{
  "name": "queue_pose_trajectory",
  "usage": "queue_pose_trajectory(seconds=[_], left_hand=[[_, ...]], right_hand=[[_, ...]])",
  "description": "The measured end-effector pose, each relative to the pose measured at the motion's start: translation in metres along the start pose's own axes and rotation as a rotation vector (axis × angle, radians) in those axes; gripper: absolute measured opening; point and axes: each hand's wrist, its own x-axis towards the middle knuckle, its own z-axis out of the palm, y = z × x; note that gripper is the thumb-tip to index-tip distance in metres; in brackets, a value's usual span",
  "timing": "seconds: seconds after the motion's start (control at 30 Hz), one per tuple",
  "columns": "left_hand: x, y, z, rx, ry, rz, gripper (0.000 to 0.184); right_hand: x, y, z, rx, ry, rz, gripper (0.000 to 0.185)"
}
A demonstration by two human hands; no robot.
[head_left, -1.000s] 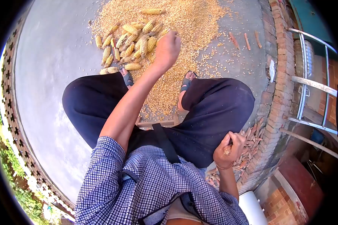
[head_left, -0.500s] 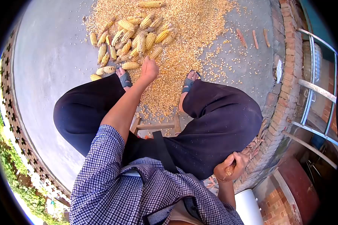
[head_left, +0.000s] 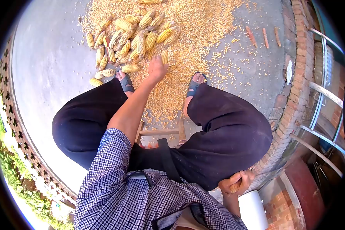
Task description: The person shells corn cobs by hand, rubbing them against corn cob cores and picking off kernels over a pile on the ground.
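Observation:
Reaching forward between the feet, my left hand (head_left: 157, 70) has its fingers around the lower end of a yellow corn ear (head_left: 164, 56), partly hidden by the hand. That ear lies at the near right edge of a pile of corn ears (head_left: 141, 45), next to loose kernels (head_left: 195, 34). My right hand (head_left: 237, 183) is closed around a bare cob (head_left: 235, 187), down beside the right thigh.
Kernels spread over the grey floor (head_left: 50, 57) and between the sandalled feet. Three reddish cobs (head_left: 265, 37) lie at the right. A wooden stool frame (head_left: 159, 132) shows between the legs. A brick edge (head_left: 301, 57) and metal rails (head_left: 326, 92) stand along the right.
My left hand has come down from above the pile to its near edge, and the corn ear by its fingers has turned more upright. My right hand stays low, still holding the cob.

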Motion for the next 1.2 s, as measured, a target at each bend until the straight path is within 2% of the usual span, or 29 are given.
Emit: queue_pose_trajectory(seconds=[0.23, 0.33, 0.43, 0.47, 0.57, 0.67, 0.77, 0.87, 0.93, 1.0, 1.03, 1.1, 1.13, 1.2], left_hand=[[0.016, 0.007, -0.013, 0.152, -0.054, -0.119, 0.038], [0.019, 0.002, -0.022, 0.123, 0.087, -0.118, 0.035], [0.022, -0.01, -0.015, 0.068, 0.206, -0.112, 0.036], [0.023, -0.013, -0.01, 0.042, 0.252, -0.119, 0.036], [0.015, -0.009, -0.017, 0.019, 0.205, -0.075, 0.035], [0.014, -0.014, -0.009, 0.03, 0.319, 0.004, 0.035], [0.032, -0.011, -0.022, -0.462, 0.063, -0.392, 0.033], [0.047, -0.025, -0.011, -0.983, 0.099, -0.498, 0.031], [0.053, -0.017, -0.032, -1.057, -0.031, -0.585, 0.027], [0.048, 0.004, -0.048, -1.23, -0.058, -0.643, 0.031], [0.05, 0.006, -0.051, -1.367, -0.126, -0.626, 0.034], [0.051, 0.006, -0.055, -1.64, -0.278, -0.589, 0.04], [0.048, 0.005, -0.054, -1.64, -0.293, -0.515, 0.041], [0.042, 0.0, -0.054, -1.634, -0.315, -0.366, 0.044]], right_hand=[[0.004, -0.001, 0.001, -0.007, 0.005, -0.018, 0.027], [0.006, -0.002, 0.003, -0.042, 0.02, -0.028, 0.026], [0.0, 0.002, 0.015, 0.043, 0.212, -0.019, 0.015], [0.0, 0.001, 0.014, 0.043, 0.193, -0.018, 0.015], [0.003, 0.0, 0.011, 0.046, 0.163, -0.015, 0.015], [0.0, 0.002, 0.014, 0.049, 0.189, -0.014, 0.015], [-0.003, 0.003, 0.013, 0.048, 0.194, -0.007, 0.016], [-0.001, 0.003, 0.014, 0.057, 0.192, -0.011, 0.017], [0.001, 0.001, 0.012, 0.047, 0.179, -0.019, 0.018], [0.001, 0.0, 0.014, 0.054, 0.188, -0.006, 0.018], [0.001, 0.0, 0.014, 0.055, 0.195, 0.002, 0.018], [0.005, -0.001, 0.006, -0.023, 0.065, -0.031, 0.024], [0.007, -0.001, 0.002, -0.06, -0.003, -0.048, 0.029], [0.005, 0.001, 0.01, -0.036, 0.127, -0.054, 0.021]])
